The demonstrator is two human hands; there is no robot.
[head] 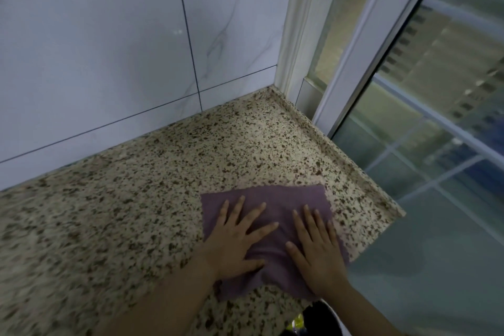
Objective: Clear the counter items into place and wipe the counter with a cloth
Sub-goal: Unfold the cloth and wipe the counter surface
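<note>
A purple cloth [275,198] lies spread flat on the speckled granite counter [122,213], near the counter's right end. My left hand [234,240] presses down on the cloth's left half, palm flat and fingers spread. My right hand [317,251] lies flat on the right half, fingers spread and pointing away from me. Neither hand curls around the cloth. Parts of the cloth are hidden under both palms.
A marble-look tiled wall [109,49] rises behind the counter. The counter ends at a raised rim [341,150] on the right, beside a white-framed sliding glass window [409,90]. Something dark and yellow [308,320] shows below the counter's front edge.
</note>
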